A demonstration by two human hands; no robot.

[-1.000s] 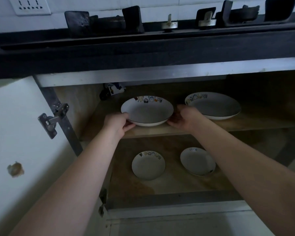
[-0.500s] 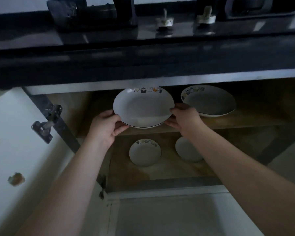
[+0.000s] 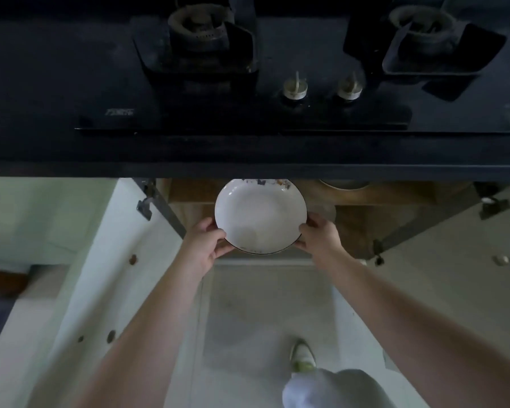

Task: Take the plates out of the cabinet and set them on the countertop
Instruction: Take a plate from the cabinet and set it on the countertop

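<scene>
Head view: I look steeply down past the front edge of the dark desk [image 3: 248, 151] into the open cabinet [image 3: 395, 207] beneath it.
Plate: the white plate [image 3: 259, 214] with a thin dark rim and small printed figures on its far edge sits in the air just below the desk edge, in front of the cabinet opening, tilted slightly toward me.
Left hand: my left hand [image 3: 206, 244] is clamped on the plate's near-left rim, thumb over the top, fingers curled beneath.
Right hand: my right hand [image 3: 318, 238] is clamped on the near-right rim in the same way.
Second plate: I see only a sliver of another plate [image 3: 343, 184] on the shelf, far right of the held one, mostly hidden by the desk edge.
Desk top: a black gas hob [image 3: 242, 92] with two burners and two pale knobs [image 3: 295, 89] lies on it.
Doors: the left cabinet door [image 3: 71, 275] stands open, its hinge [image 3: 145, 203] showing.
Floor: a shoe [image 3: 302, 356] and a grey knee are near me.
</scene>
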